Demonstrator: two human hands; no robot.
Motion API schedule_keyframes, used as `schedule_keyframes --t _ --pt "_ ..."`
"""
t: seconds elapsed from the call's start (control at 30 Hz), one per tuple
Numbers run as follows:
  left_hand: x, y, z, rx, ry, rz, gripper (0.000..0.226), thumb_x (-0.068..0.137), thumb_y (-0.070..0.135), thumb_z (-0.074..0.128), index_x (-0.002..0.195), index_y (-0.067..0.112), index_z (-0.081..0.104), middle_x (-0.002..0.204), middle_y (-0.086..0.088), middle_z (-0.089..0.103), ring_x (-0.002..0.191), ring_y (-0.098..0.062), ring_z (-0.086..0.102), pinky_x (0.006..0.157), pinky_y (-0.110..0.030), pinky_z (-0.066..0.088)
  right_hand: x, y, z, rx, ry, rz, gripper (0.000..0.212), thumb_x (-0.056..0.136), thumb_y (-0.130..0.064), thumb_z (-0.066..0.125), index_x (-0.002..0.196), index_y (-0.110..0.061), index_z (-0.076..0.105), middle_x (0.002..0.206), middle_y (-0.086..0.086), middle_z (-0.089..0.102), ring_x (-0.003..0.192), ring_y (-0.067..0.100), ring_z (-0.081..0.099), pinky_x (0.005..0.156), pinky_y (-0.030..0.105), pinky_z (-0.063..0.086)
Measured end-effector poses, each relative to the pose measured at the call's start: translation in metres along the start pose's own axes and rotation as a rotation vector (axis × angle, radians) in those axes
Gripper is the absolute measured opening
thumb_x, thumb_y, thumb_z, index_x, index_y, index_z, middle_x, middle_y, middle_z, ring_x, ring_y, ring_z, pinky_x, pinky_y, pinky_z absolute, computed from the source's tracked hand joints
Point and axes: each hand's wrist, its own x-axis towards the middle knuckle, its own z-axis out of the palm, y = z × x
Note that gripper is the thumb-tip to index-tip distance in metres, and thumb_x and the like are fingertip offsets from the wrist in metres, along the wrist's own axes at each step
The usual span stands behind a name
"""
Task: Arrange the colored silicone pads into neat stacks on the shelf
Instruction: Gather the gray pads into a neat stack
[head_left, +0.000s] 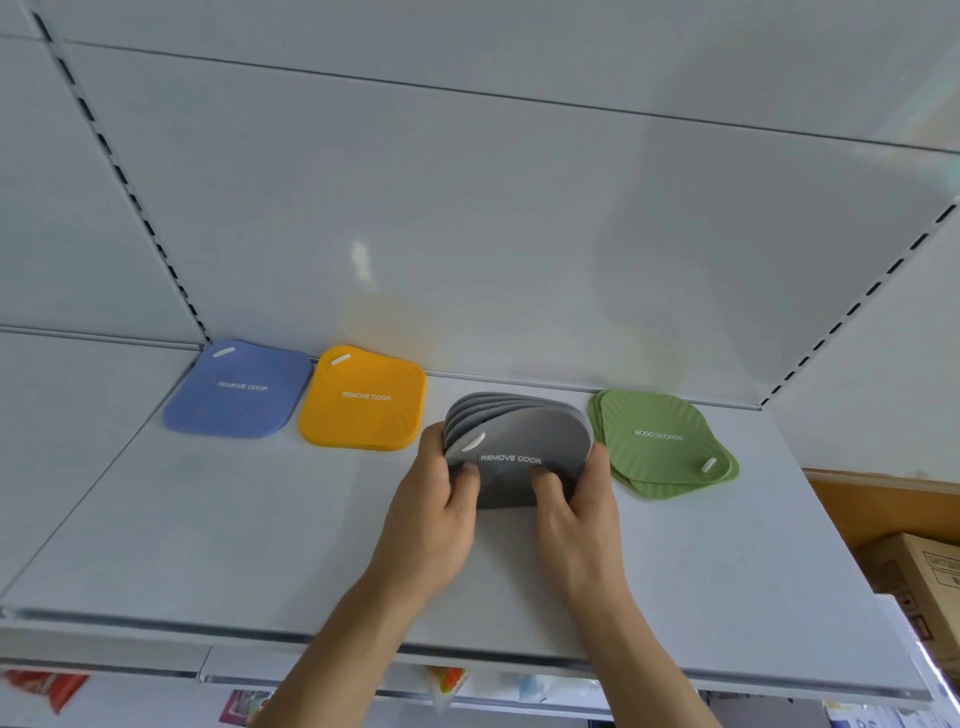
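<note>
The white shelf (234, 519) lies bare at 7 to 9 o'clock of the hands, open to reach. At 10 to 11 o'clock the blue stack (239, 395) and orange stack (363, 399) block the back. At 2 o'clock the green stack (660, 441) sits near. Behind everything, the back panel (467, 234) closes the way.

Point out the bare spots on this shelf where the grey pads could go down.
Widest bare patch: white shelf front-left, before the blue silicone pad stack and yellow stack. Crowded: between yellow and the askew green stack, where both hands hold fanned grey pads.
</note>
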Motion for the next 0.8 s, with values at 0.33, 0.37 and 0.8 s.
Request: schedule_keyframes --t 0.33,0.37,0.8 --pt "0.061 -0.002 -0.017 0.446 0.176 0.093 0.045 0.098 0.022 0.062 0.141 0.021 0.046 0.086 0.002 0.068 0.081 -0.028 0.065 0.064 -0.043 0.049 0.045 0.010 0.007 -0.246 -0.004 -0.136 0.014 0.089 -0.024 0.066 0.099 -0.033 0.063 0.088 -0.010 0.066 0.080 0.007 0.062 0.070 0.030 0.050" --pt "0.068 -0.007 -0.016 0.523 0.188 0.122 0.043 0.098 0.023 0.061 0.139 0.019 0.046 0.083 -0.001 0.068 0.080 -0.032 0.065 0.061 -0.043 0.047 0.051 0.009 0.009 -0.258 0.003 -0.140 0.021 0.089 -0.024 0.066 0.106 -0.036 0.063 0.087 -0.011 0.066 0.080 0.007 0.061 0.070 0.027 0.048" --pt "0.095 -0.029 -0.001 0.877 0.256 0.226 0.040 0.090 0.026 0.067 0.129 0.021 0.058 0.078 -0.007 0.071 0.087 -0.036 0.063 0.073 -0.043 0.044 0.079 0.027 0.021 -0.429 0.047 -0.212 0.046 0.095 -0.016 0.056 0.140 -0.026 0.053 0.099 -0.007 0.071 0.090 0.023 0.064 0.078 0.039 0.053"
